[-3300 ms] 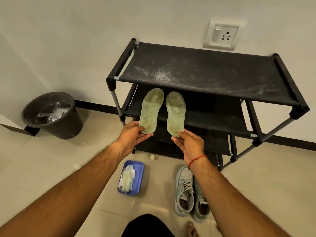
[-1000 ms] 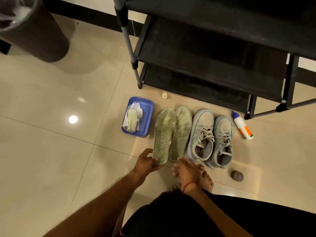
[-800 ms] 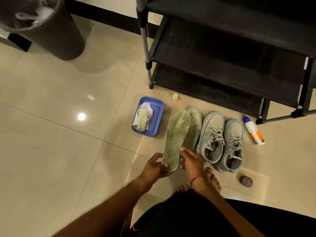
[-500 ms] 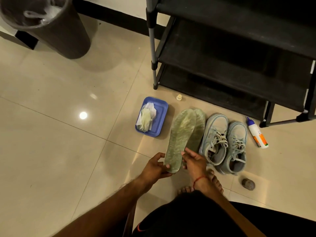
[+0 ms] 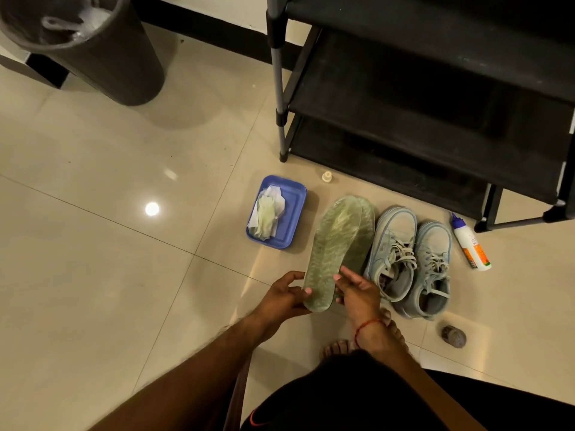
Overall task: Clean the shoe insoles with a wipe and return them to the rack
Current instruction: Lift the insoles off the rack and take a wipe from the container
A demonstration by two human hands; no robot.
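Note:
One green insole is lifted above the floor, overlapping the second green insole, which lies beneath it and shows only along its right edge. My left hand grips the heel of the upper insole from the left, thumb on top. On the heel's right side, the fingers of my right hand touch its edge. Crumpled wipes lie in a blue tray to the left. The black shoe rack stands behind.
A pair of grey sneakers sits right of the insoles, and a white bottle lies beyond them. A small cap and a dark round object are on the tiled floor. A dark bin stands at the top left. My bare feet are near.
The insoles went from the rack's middle shelf down to the floor beside the sneakers. My left hand has since lifted one over the other, and my right hand came to its heel.

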